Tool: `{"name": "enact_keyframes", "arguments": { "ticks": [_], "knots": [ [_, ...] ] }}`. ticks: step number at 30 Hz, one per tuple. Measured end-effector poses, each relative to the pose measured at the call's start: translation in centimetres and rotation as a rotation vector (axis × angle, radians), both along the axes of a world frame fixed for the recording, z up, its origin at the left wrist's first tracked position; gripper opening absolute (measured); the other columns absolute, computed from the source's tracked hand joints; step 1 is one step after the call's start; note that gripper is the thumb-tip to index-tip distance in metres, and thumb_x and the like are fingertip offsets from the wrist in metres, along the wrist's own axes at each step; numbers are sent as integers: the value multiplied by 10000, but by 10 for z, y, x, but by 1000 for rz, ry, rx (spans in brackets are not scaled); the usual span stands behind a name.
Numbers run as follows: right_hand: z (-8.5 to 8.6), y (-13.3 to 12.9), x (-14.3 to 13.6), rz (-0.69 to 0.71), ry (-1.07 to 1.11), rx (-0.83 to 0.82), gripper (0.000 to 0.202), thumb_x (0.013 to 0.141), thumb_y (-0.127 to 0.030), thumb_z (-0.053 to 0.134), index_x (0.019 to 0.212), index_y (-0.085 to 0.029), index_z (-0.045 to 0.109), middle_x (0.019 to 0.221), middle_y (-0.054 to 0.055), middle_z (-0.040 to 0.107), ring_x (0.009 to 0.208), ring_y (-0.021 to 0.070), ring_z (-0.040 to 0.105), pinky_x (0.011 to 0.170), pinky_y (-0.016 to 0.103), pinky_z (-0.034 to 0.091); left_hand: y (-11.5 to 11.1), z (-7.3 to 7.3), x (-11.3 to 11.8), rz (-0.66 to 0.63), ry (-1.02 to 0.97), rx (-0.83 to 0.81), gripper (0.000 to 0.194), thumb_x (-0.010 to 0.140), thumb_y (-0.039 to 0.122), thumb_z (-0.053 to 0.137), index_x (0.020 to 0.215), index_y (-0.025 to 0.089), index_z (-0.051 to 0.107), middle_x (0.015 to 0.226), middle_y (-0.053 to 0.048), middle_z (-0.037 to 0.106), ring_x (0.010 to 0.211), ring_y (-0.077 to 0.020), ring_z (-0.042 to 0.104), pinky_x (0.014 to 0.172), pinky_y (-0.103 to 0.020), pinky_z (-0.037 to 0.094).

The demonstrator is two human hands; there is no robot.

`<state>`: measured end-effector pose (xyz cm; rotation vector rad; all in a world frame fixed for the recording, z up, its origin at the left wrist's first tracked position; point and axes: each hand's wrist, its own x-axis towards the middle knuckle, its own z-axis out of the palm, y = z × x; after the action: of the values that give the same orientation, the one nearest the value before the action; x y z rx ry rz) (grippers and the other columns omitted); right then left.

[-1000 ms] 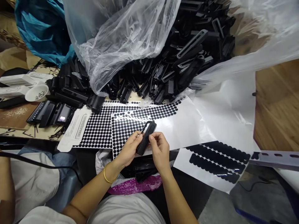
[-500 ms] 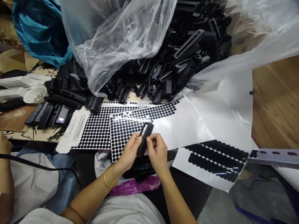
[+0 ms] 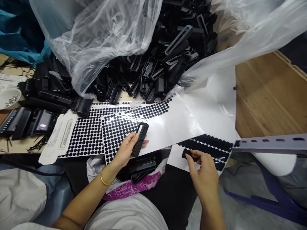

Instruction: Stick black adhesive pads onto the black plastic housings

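Dotted sheets (image 3: 111,132) lie behind a black casing (image 3: 141,137), pinched mid-length by the left hand (image 3: 125,149).

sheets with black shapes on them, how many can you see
3: the left sheet, dotted; the middle sheet, dotted, overlapping it; and the right sheet, by the right hand. More may be hidden underneath.

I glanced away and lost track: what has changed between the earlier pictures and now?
The right hand has let go of the black part and moved right, to the end of a scalloped black strip; whether it grips it is unclear. The view has swung right. The left hand still holds the part over the dotted sheet.
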<state>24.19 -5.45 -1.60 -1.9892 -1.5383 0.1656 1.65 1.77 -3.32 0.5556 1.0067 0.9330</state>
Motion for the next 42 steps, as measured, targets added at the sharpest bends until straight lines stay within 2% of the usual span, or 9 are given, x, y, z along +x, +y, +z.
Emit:
{"name": "enact_keyframes", "arguments": {
  "ticks": [3,10,13,17,20,23,28,33,42],
  "knots": [
    [-10,-3,9,42,-72,-3,208,855,-377,493,942,-196,547,816,59,542,763,213,518,665,353,433,0,-1,1,-9,7,7,307,783,444,611,816,145,546,1028,-97,692,899,-205,679,832,-365,540],
    [-27,3,-1,32,-63,40,208,875,-327,478,1024,-195,540,902,81,521,812,217,523,671,354,441,1,-1,1,-24,11,10,296,770,418,635,783,151,509,1012,-92,691,913,-205,674,849,-365,533],
    [-24,6,-1,61,-89,51,165,882,-307,458,966,-200,552,869,74,522,806,221,516,690,365,437,2,-1,0,-25,-17,23,261,793,385,619,878,167,503,1074,-82,667,937,-208,669,844,-373,536],
    [-5,4,-2,96,-86,57,119,871,-262,462,798,-211,541,798,58,543,788,210,504,695,346,425,-1,3,-2,-95,-49,20,274,833,360,575,1033,188,501,1133,-91,636,971,-221,657,847,-389,534],
    [12,-1,-12,147,105,-26,102,847,-263,511,757,-221,533,712,22,547,673,169,492,609,294,411,-6,10,-1,-207,-104,-30,315,849,348,555,1117,200,485,1148,-106,627,983,-233,652,850,-390,530],
    [19,1,-30,137,468,-95,76,822,-293,557,797,-226,534,691,-3,537,604,137,488,533,254,398,-12,17,1,-316,-140,-83,385,863,347,534,1217,227,439,1177,-115,608,966,-231,659,822,-362,538],
    [18,20,-59,109,906,-70,124,789,-265,595,830,-224,485,778,-3,547,729,135,546,666,257,455,-16,20,3,-417,-158,-82,501,864,338,534,1324,250,357,1132,-110,629,919,-212,672,796,-331,540],
    [18,28,-69,166,999,-123,132,789,-252,583,829,-225,460,745,-19,529,694,120,524,655,245,437,-16,18,-1,-434,-144,-67,536,856,340,545,1351,258,356,1059,-86,659,906,-198,671,806,-327,532],
    [16,28,-66,202,888,-218,130,801,-257,540,833,-226,418,697,-41,504,550,93,428,535,228,367,-16,19,-3,-470,-122,-68,530,847,353,553,1336,244,380,971,-64,674,850,-169,675,755,-282,535]
  ]
}}
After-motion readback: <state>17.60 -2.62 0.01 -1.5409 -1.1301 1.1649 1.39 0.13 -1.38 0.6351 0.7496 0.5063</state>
